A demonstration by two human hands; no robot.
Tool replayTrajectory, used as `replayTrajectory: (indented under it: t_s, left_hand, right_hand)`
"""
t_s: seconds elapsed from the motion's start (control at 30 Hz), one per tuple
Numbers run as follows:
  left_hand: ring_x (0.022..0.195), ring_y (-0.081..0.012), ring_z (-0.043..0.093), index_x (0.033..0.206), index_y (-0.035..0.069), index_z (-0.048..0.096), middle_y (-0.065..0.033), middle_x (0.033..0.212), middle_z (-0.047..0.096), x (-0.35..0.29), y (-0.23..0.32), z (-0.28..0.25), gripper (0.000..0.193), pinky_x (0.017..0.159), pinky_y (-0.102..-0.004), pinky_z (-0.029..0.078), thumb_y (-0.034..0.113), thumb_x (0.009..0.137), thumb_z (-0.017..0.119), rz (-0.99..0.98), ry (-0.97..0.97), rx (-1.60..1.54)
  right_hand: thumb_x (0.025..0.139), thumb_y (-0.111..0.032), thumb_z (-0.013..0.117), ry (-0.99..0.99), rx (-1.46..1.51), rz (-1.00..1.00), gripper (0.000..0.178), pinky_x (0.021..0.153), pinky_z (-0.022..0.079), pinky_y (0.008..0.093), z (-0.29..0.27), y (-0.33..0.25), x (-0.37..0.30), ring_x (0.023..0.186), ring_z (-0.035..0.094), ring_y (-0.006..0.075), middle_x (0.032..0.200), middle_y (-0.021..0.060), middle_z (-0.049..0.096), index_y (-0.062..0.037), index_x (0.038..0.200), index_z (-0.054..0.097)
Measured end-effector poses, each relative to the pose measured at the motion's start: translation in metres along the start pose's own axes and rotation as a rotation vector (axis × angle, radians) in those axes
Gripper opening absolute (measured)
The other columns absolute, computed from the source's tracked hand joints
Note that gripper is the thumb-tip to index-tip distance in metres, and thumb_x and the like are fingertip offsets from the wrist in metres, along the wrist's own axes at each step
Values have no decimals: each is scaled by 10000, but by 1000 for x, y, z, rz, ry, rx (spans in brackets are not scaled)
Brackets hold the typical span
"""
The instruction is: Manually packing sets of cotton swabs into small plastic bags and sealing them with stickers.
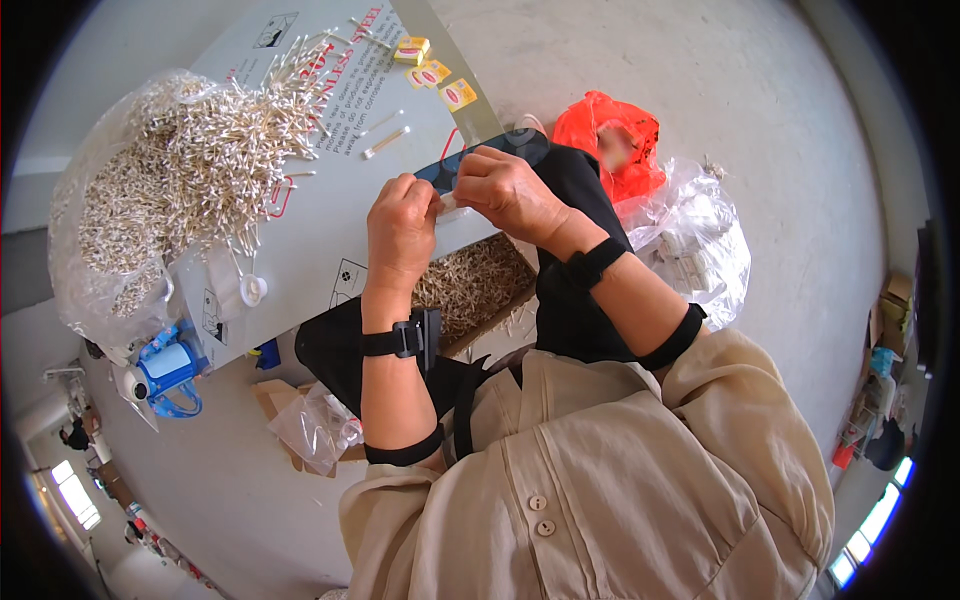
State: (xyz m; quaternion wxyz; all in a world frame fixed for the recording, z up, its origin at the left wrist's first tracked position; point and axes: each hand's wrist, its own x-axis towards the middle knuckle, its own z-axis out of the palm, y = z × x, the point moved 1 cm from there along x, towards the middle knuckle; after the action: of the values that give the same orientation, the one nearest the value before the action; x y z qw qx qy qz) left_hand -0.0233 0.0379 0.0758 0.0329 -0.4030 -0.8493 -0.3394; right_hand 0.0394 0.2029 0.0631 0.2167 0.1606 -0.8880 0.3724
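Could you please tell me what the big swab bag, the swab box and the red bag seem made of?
Swab bag: likely thin clear plastic, glossy, since the swabs show through its crinkled film.
Swab box: probably matte cardboard, judging by its brown walls, though little of them shows.
Red bag: likely thin plastic, with a shiny, crumpled surface.

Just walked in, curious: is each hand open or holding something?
Left hand: closed, pinching a small whitish item, too hidden to identify.
Right hand: closed, pinching the same item.
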Motion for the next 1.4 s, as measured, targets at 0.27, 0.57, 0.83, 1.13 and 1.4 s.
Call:
replayTrajectory:
  t_s: [0.27,0.57,0.83,1.13,1.4]
  left_hand:
    - [773,-329,580,752,17,546,-114,769,558,-4,-3,3,119,654,-427,478,-31,729,652,-22,-2,18]
    - [723,-347,593,775,-7,550,-139,786,592,0,-17,3,99,649,-419,470,1,761,648,-331,-138,-339]
    - [756,-317,564,780,6,518,-113,786,536,8,1,-2,128,633,-410,464,-24,750,639,47,192,119]
    - [878,-325,557,856,28,556,-115,917,549,-62,-14,29,164,736,-419,488,-8,723,644,15,-49,144]
    - [1452,-249,212,1489,86,269,-96,1570,220,-61,-5,33,831,1155,-448,218,106,776,696,-62,-319,229]
  right_hand:
    - [721,-40,679,9,-23,-21,102,664,483,383,3,10,8,778,564,300,782,97,547,-35,746,580]
    - [778,-86,695,-49,273,411,117,642,469,328,11,10,-2,710,590,241,805,88,564,-36,777,589]
    - [739,-75,644,165,-65,37,107,631,489,397,9,2,15,780,588,306,833,104,537,-49,778,548]
    - [697,-134,599,-113,-293,-134,132,638,510,353,41,-2,-44,775,575,255,825,87,496,-52,780,536]
    - [689,-151,592,-121,-311,-138,150,644,514,349,44,3,-48,766,573,244,819,85,504,-41,787,564]
